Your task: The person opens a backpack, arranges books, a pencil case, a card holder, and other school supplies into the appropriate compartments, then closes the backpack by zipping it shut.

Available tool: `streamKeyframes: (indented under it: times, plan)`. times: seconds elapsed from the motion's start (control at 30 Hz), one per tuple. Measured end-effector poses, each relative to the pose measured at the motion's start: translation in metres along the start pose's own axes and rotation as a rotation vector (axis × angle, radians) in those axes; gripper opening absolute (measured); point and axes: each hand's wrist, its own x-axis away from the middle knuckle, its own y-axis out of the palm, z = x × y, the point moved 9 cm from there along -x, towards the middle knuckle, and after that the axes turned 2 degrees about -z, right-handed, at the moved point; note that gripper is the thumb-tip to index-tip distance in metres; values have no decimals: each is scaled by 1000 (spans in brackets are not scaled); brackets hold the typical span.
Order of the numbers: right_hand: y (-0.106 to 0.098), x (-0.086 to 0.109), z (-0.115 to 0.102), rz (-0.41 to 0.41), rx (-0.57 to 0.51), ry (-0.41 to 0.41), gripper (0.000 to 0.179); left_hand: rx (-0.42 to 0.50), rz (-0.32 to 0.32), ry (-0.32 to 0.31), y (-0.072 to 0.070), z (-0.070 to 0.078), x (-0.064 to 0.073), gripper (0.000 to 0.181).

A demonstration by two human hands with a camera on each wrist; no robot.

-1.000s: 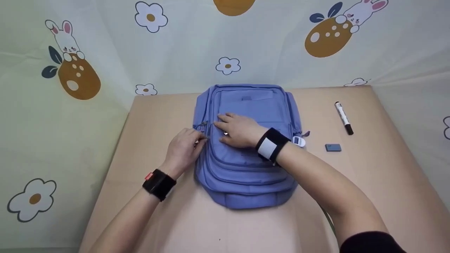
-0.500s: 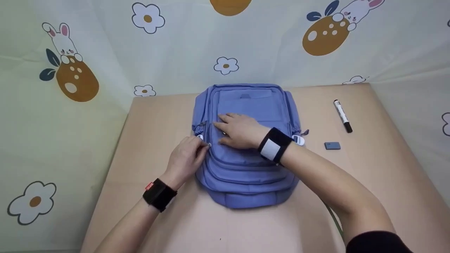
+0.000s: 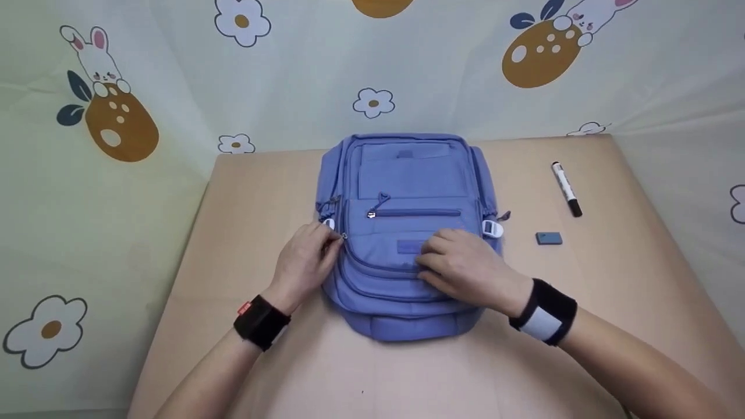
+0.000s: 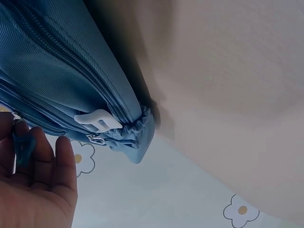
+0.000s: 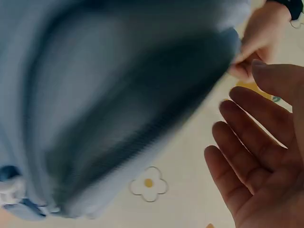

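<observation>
A blue backpack point(image 3: 407, 174) lies front up on the table point(image 3: 262, 203). At its left edge my left hand point(image 3: 305, 253) pinches a zipper pull point(image 4: 23, 147), whose blue tab shows between the fingers in the left wrist view. Over the lower front, near a curved zipper seam, is my right hand point(image 3: 468, 267). Its fingers look relaxed and hold nothing in the right wrist view, beside the backpack's fabric. A short straight zipper point(image 3: 416, 213) with a hanging pull crosses the front above that hand.
A white marker with a black cap point(image 3: 566, 189) and a small blue-grey block point(image 3: 549, 238) lie right of the backpack. White buckles point(image 3: 492, 228) sit at the backpack's sides. A patterned curtain point(image 3: 302, 75) stands behind the table.
My right hand has lifted from the upper front and moved down and to the right, uncovering the short zipper. My left hand has slid slightly down the left edge with the zipper pull.
</observation>
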Motion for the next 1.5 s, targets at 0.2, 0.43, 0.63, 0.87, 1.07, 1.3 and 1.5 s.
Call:
streamKeyframes:
  times: [0.2,0.43,0.63,0.87,1.07,1.3,1.5]
  plan:
    - [3,28,0,161,5,21,13,31,-3,-50,-2,-3,3,7]
    - [4,37,-5,286,39,51,9,43,-7,-64,-3,-4,3,7]
    - [6,38,-5,313,49,85,10,40,-17,-55,-5,7,9,7]
    - [6,38,-5,308,42,91,11,45,-51,20,-3,39,24,12]
    - [7,40,-4,299,25,97,11,46,-60,-4,1,44,26,12]
    - [-2,60,8,309,-9,117,18,79,-65,-31,1,39,29,9]
    - [-12,87,30,324,3,187,21,121,-50,-62,-2,33,31,11]
